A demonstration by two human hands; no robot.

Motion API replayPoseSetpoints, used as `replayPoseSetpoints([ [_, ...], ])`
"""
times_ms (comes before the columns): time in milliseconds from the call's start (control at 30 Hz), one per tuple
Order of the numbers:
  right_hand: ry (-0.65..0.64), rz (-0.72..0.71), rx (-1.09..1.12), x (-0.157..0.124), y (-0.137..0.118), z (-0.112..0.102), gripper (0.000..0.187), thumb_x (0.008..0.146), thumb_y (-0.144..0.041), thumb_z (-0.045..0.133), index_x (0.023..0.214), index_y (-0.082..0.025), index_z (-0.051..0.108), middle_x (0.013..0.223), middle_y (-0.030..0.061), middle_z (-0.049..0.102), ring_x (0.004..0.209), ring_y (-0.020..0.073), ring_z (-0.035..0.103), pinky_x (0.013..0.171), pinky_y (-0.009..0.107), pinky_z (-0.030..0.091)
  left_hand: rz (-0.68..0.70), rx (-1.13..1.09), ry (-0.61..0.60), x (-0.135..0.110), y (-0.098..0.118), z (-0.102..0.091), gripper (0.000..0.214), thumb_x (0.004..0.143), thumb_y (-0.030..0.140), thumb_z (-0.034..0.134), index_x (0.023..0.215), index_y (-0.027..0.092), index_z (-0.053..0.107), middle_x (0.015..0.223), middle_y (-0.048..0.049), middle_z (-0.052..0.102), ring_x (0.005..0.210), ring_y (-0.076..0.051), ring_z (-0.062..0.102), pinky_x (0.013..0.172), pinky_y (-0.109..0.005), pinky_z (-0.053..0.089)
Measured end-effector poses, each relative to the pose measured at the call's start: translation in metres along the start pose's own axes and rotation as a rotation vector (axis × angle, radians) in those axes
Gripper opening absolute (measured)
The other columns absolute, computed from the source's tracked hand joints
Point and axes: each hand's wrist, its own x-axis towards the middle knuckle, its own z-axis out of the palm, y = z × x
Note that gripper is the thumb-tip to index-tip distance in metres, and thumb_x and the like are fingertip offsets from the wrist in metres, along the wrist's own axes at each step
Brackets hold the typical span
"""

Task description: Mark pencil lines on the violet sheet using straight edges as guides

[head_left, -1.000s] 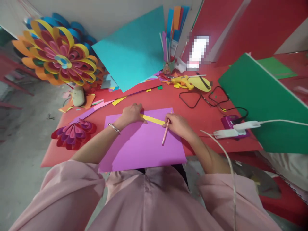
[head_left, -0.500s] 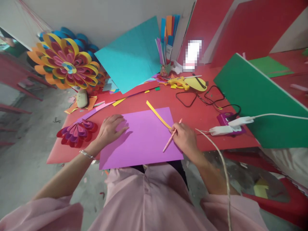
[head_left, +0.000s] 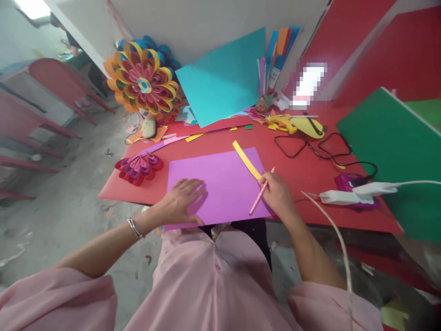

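A purple paper sheet (head_left: 223, 179) lies on the red table (head_left: 292, 165) in front of me. My left hand (head_left: 181, 202) rests flat and open on the sheet's near left corner, fingers spread. My right hand (head_left: 277, 195) is closed on a pink pencil (head_left: 262, 191) at the sheet's right edge. The same hand also pinches the near end of a yellow paper strip (head_left: 246, 159), which slants up and away across the sheet's far right corner.
A teal sheet (head_left: 223, 78) leans at the back beside a cup of paper strips (head_left: 272, 59). A yellow glue gun (head_left: 280, 122), black cables, a white power strip (head_left: 344, 195) and a green board (head_left: 392, 147) lie to the right. Paper flowers (head_left: 143, 82) (head_left: 138, 166) sit to the left.
My left hand left the yellow strip and slid back to the sheet's near left corner. My right hand lifted the strip's near end and turned it. The view shifted left.
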Motion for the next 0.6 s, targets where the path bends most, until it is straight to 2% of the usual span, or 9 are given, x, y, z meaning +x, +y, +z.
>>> replayPoseSetpoints([
  [100,0.065,0.034,0.057,-0.002,0.002,0.002,0.008,0.091,-0.023,0.052,0.084,-0.026,0.054,0.088,0.0072,0.071,0.083,0.0259,0.066,0.074,0.034,0.046,0.021,0.043,-0.156,0.001,0.047,0.009,0.104,0.083,0.074,0.073,0.164,0.018,0.039,0.17,-0.0248,0.036,0.156,-0.046,0.038,0.12,-0.066,0.039],
  [167,0.093,0.062,0.082,-0.001,0.0,0.0,0.009,0.091,-0.03,0.056,0.083,-0.026,0.055,0.085,0.0065,0.072,0.078,0.025,0.067,0.07,0.033,0.045,-0.041,0.129,-0.214,0.005,0.068,0.016,0.097,0.085,0.055,0.078,0.164,0.015,0.038,0.171,-0.0268,0.033,0.157,-0.049,0.034,0.121,-0.069,0.037],
  [200,0.106,0.07,0.091,-0.001,-0.002,-0.003,0.011,0.091,-0.032,0.057,0.082,-0.026,0.055,0.082,0.0059,0.072,0.075,0.0245,0.067,0.068,0.033,0.045,-0.065,0.158,-0.225,0.009,0.074,0.018,0.087,0.088,0.043,0.075,0.162,0.014,0.04,0.169,-0.0264,0.035,0.156,-0.048,0.036,0.12,-0.067,0.039],
  [267,0.15,0.066,0.09,0.0,-0.008,-0.011,0.014,0.09,-0.036,0.06,0.081,-0.026,0.056,0.079,0.0049,0.073,0.072,0.0238,0.067,0.065,0.033,0.045,-0.076,0.148,-0.222,0.015,0.08,0.018,0.073,0.093,0.032,0.065,0.159,0.01,0.044,0.165,-0.0257,0.043,0.153,-0.046,0.043,0.119,-0.063,0.043],
  [333,0.226,0.034,0.067,-0.001,-0.017,-0.022,0.014,0.091,-0.035,0.06,0.08,-0.026,0.059,0.08,0.0047,0.074,0.074,0.0242,0.07,0.066,0.033,0.048,-0.07,0.086,-0.191,0.02,0.08,0.011,0.062,0.096,0.027,0.055,0.154,0.006,0.05,0.159,-0.0253,0.052,0.148,-0.042,0.05,0.118,-0.057,0.047],
  [467,0.393,-0.071,0.076,-0.011,-0.045,-0.045,0.011,0.092,-0.033,0.067,0.084,-0.026,0.063,0.084,0.0024,0.076,0.084,0.0243,0.075,0.078,0.037,0.058,-0.159,-0.147,-0.061,0.034,0.082,-0.014,0.048,0.098,0.022,0.043,0.139,0.008,0.063,0.137,-0.0204,0.07,0.125,-0.03,0.069,0.109,-0.044,0.055],
  [533,0.476,-0.149,0.159,-0.016,-0.064,-0.056,0.012,0.092,-0.03,0.073,0.086,-0.027,0.063,0.09,0.0011,0.078,0.09,0.0224,0.077,0.09,0.039,0.061,-0.265,-0.349,0.011,0.045,0.084,-0.032,0.042,0.099,0.023,0.038,0.124,0.014,0.071,0.118,-0.0128,0.077,0.103,-0.024,0.074,0.096,-0.037,0.059],
  [600,0.584,-0.218,0.26,-0.019,-0.084,-0.065,0.015,0.091,-0.024,0.075,0.086,-0.027,0.062,0.094,-0.0001,0.078,0.092,0.0215,0.078,0.097,0.043,0.062,-0.383,-0.588,0.033,0.058,0.085,-0.05,0.033,0.1,0.03,0.042,0.095,0.019,0.072,0.089,-0.0045,0.075,0.081,-0.018,0.069,0.08,-0.03,0.057],
])
